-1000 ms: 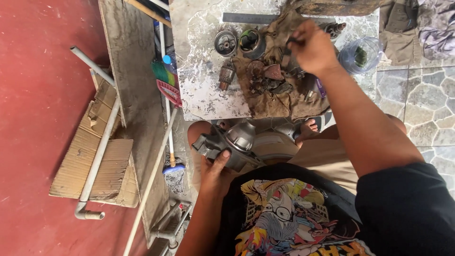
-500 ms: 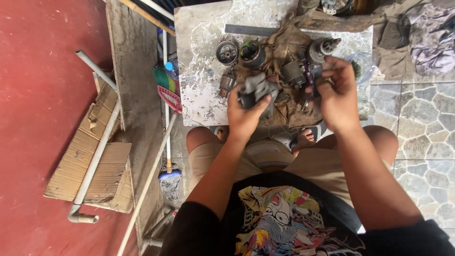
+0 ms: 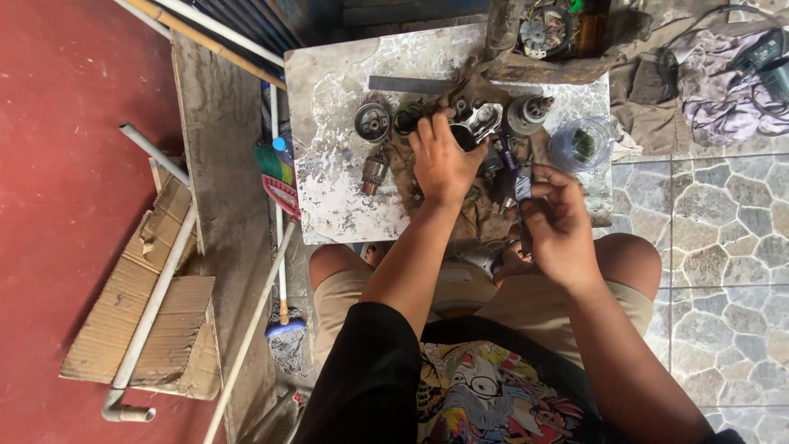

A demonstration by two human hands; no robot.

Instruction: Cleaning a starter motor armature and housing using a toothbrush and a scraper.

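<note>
On the far left I saw flattened cardboard point(image 3: 136, 329) and a white pipe point(image 3: 156, 304) lying on the red floor, then a broom point(image 3: 282, 271) leaning along the concrete edge. Next came the marble slab point(image 3: 329, 173), where loose parts lay spread out: a round metal cup point(image 3: 372, 122), a small geared shaft point(image 3: 374, 170) and a dirty rag point(image 3: 477, 218) under the rest.

My left hand point(image 3: 441, 156) was clenched around a grey metal housing point(image 3: 479, 122), pressing it down on the rag near the slab's middle. My right hand point(image 3: 559, 218) hung just off the slab's near edge, fingers pinched on a thin dark tool point(image 3: 523, 197).

I judged the job to be midway: the unit lay apart in several pieces, nothing looked rejoined, and the housing was the piece in hand.

Further right sat a cone-shaped part point(image 3: 528, 113) and a clear plastic tub point(image 3: 579, 144). My left palm hid most of the housing, and I couldn't make out the tool's tip or what it touched. A motor-like piece point(image 3: 542, 29) was partly cut off at the top edge.
</note>
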